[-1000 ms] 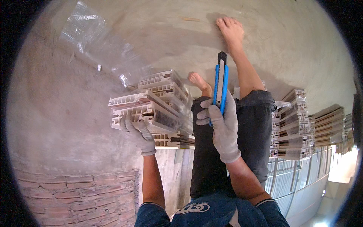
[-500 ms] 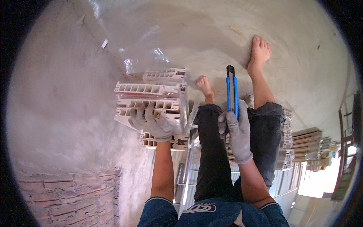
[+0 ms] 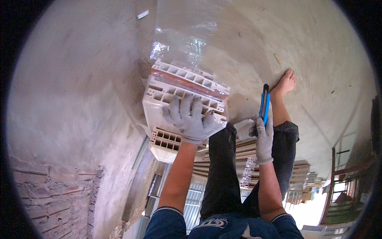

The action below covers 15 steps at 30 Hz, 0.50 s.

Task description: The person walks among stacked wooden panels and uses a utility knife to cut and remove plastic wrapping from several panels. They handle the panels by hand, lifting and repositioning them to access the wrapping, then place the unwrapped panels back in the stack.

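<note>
My left hand (image 3: 189,118), in a grey glove, rests against the end of a stack of hollow white plastic panels (image 3: 186,75), its fingers spread over the open cells. A reddish-brown layer (image 3: 187,83) runs between the upper panels, and clear film (image 3: 195,46) wraps the stack. In my gloved right hand (image 3: 264,139) is a blue utility knife (image 3: 264,106) with a black tip pointing away from me. The knife is apart from the stack, in front of my right leg. Whether any blade sticks out cannot be made out.
More hollow panels (image 3: 165,140) lie below my left hand. Long stacked boards (image 3: 300,175) stretch out behind my legs. A brick wall (image 3: 55,199) is at the lower left. My bare right foot (image 3: 287,81) stands on the concrete floor (image 3: 318,51), where a small white scrap (image 3: 143,14) lies.
The view has swung, so the stack now appears tilted and further right. My left hand's fingers have spread wider on the panel ends. My right hand still holds the knife.
</note>
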{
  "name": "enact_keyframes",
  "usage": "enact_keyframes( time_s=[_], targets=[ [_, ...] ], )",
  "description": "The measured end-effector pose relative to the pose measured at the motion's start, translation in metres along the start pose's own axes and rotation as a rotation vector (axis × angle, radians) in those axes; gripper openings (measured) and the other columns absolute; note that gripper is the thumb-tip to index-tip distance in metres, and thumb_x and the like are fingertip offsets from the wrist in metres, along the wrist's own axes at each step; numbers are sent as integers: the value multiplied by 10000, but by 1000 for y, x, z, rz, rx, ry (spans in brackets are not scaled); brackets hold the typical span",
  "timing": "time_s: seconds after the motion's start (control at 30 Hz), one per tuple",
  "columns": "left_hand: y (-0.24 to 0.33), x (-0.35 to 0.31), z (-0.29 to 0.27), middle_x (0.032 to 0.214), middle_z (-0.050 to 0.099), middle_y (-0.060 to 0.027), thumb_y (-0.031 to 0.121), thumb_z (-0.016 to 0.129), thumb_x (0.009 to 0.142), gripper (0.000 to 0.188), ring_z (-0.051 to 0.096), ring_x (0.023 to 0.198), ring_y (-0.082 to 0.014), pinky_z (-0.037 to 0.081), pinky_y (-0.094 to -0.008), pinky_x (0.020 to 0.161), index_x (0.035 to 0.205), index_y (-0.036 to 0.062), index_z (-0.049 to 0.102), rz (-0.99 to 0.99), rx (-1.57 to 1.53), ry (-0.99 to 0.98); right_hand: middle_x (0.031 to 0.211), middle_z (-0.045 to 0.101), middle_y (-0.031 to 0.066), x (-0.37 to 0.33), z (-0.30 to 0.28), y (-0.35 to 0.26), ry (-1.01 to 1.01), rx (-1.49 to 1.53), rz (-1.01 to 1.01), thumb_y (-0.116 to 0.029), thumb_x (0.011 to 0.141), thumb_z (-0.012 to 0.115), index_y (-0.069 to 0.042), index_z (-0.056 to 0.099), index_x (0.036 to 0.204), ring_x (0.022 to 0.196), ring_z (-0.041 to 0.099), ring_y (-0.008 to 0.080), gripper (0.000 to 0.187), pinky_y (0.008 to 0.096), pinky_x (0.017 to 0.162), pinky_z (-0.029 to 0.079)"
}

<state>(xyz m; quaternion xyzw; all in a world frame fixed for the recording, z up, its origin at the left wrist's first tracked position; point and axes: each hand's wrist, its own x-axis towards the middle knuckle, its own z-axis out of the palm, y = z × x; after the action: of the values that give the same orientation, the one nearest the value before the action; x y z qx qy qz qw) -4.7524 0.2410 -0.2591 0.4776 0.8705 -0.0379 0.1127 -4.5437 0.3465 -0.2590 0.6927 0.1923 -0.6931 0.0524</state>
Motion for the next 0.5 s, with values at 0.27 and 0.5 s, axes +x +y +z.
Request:
enact_keyframes(
  time_s=[0.27, 0.5],
  targets=[
    [1, 6, -7, 1159, 535, -27, 496, 534, 806, 409, 433, 1217, -278, 251, -542, 942, 981, 143, 642, -88, -122, 20, 741, 512, -17, 9, 0, 28, -22, -203, -13, -179, 985, 523, -71, 511, 1102, 568, 472, 61, 160, 222, 501, 400],
    [-2, 5, -12, 1116, 547, -55, 505, 559, 798, 408, 440, 1226, -271, 257, -539, 976, 934, 130, 645, -111, -184, 28, 693, 490, -20, 10, -20, 44, 36, -173, 39, -224, 991, 513, -110, 499, 1043, 534, 463, 69, 126, 221, 478, 392]
  ],
)
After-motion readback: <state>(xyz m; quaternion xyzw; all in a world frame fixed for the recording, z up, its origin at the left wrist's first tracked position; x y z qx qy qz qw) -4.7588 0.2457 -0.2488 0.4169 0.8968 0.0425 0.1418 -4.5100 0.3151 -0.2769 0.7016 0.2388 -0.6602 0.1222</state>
